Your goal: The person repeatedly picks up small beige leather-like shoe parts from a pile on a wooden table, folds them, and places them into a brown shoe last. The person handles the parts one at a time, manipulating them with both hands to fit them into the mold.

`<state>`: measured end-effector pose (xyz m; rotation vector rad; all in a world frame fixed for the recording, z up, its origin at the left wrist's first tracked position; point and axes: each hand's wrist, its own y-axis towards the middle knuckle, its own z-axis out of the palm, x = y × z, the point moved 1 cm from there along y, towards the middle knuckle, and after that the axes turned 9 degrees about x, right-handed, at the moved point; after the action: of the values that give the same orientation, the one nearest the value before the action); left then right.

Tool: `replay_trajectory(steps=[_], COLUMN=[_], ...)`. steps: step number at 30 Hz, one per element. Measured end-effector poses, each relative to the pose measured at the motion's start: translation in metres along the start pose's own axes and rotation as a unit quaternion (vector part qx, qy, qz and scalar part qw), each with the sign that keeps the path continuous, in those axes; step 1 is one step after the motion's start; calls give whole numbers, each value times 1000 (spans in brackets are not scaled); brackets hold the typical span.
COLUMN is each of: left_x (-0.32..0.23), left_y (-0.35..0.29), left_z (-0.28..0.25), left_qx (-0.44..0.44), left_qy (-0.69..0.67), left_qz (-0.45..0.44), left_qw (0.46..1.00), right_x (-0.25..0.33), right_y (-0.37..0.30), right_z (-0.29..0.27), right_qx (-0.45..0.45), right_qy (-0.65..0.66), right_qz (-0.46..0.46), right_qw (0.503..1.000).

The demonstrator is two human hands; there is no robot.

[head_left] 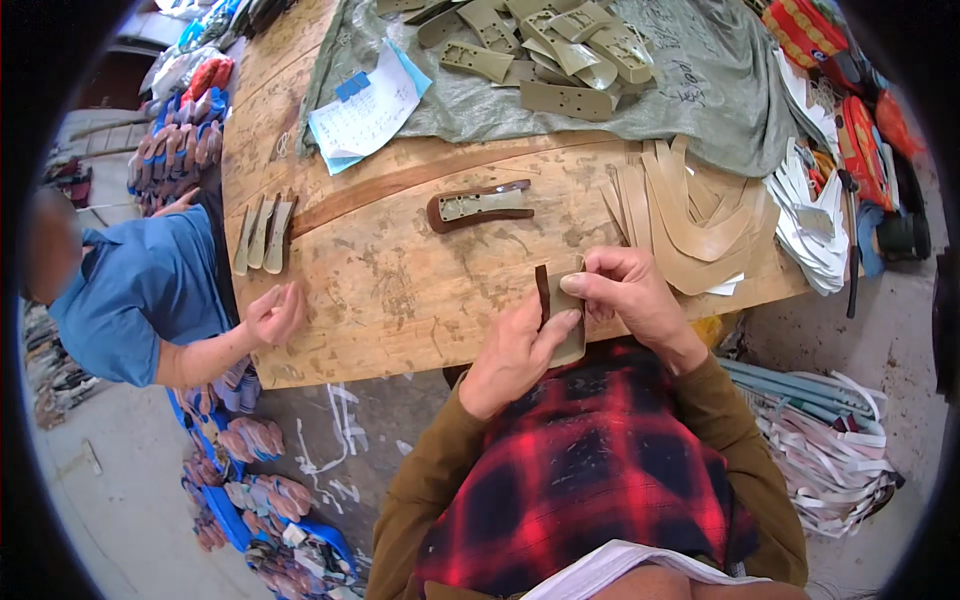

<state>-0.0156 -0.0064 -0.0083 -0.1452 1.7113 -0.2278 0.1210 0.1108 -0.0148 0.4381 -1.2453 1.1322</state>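
Near the front edge of the wooden table, my left hand (508, 358) grips a flat olive-coloured piece (571, 348) between thumb and fingers. A dark brown strip (542, 288) stands up along that piece's left side. My right hand (632, 295) pinches the piece at its upper right with thumb and forefinger; the other fingers are curled. Farther off on the table lies an olive piece with holes (478, 205), rimmed by a brown strip around one rounded end and its long sides.
Similar olive pieces (570, 55) are heaped on a grey-green sheet (720, 120), beside written papers (372, 110). Tan cut-out sheets (705, 225) lie at right. Several narrow pieces (258, 235) rest near a co-worker's hand (276, 316) at left. Bundled strips (830, 450) are on the floor.
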Motion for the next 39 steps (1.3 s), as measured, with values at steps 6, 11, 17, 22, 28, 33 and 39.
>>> replay_trajectory(steps=[6,11,17,22,28,33,39], left_x=[1,14,15,22,56,34,-1], left_y=[-7,-21,-18,47,34,6,26], left_z=[-5,-54,-116,-83,-133,-141,14], left_qx=[55,-235,-307,-187,-269,-322,21], left_qy=[-27,176,536,604,614,543,-343], left_qz=[-48,-58,12,120,52,92,55], left_qw=[997,954,786,765,740,770,937], right_x=[0,9,30,38,23,22,46], right_y=[7,-7,-57,-70,-80,-71,-33], right_z=[4,-11,-72,-92,-116,-118,-49], right_qx=[-22,-220,-266,-193,-127,-275,-235], right_qy=[-10,-39,-188,-541,-664,-624,-620], right_qz=[-39,-123,-65,-126,-110,-203,-364], right_qw=[999,967,943,809,729,702,655])
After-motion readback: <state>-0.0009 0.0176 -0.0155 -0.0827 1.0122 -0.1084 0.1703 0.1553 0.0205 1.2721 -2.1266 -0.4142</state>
